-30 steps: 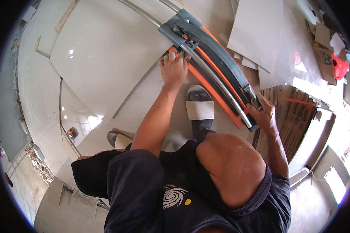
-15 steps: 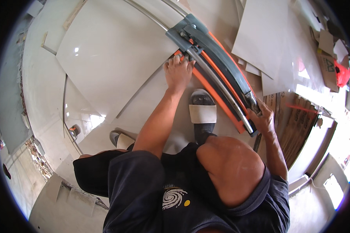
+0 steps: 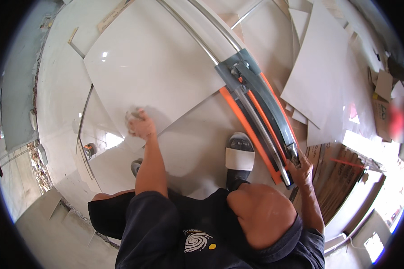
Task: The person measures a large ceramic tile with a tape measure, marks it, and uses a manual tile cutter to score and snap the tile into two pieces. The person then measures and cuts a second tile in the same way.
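Note:
A manual tile cutter (image 3: 256,107), grey and orange with two metal rails, lies across a large glossy pale tile (image 3: 152,67). My right hand (image 3: 301,170) is closed around the near end of the cutter's long grey handle, which lies low along the orange base. Over the tile's near left corner is my left hand (image 3: 141,125), away from the cutter. Its fingers look bent but are smeared by motion, and whether they touch the tile cannot be made out.
My sandalled foot (image 3: 240,154) stands left of the cutter's near end. A tape measure (image 3: 89,150) lies at the left. More large tile pieces (image 3: 318,67) lean at the right, near cardboard boxes (image 3: 381,112) and stacked cartons (image 3: 343,179).
My left hand has left the cutter's base and moved left and nearer, over the tile's corner. My right hand stays on the handle. The whole view has shifted slightly.

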`<act>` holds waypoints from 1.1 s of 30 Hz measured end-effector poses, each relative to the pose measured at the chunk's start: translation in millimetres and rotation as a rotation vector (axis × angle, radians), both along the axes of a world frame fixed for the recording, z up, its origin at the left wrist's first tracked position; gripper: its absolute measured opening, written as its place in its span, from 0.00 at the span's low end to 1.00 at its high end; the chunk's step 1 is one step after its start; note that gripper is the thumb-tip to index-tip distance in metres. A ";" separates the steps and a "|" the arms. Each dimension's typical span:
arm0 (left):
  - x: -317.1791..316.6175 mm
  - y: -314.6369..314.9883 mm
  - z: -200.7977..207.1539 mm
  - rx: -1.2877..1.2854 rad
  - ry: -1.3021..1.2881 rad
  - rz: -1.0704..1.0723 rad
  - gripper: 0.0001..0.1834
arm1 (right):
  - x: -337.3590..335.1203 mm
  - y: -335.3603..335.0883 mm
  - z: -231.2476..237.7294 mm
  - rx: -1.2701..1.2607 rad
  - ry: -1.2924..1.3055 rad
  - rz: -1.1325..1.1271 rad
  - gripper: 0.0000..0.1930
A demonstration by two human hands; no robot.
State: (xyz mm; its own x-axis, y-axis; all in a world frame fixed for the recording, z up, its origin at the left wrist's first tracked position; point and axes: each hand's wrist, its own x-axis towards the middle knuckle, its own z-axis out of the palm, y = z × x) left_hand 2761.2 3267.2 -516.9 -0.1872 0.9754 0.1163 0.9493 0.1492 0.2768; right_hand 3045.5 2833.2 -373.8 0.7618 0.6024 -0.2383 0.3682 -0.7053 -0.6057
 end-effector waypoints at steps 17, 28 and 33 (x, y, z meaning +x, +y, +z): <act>-54.5 17.8 14.9 -0.258 0.025 0.345 0.46 | 23.6 104.0 -35.7 0.061 0.002 0.060 0.25; -62.5 16.6 9.0 -0.228 -0.022 0.276 0.45 | 27.1 138.5 -37.1 0.090 -0.042 0.063 0.24; -60.3 15.1 9.4 -0.152 -0.013 0.252 0.46 | 27.6 138.9 -37.6 0.096 -0.006 0.048 0.24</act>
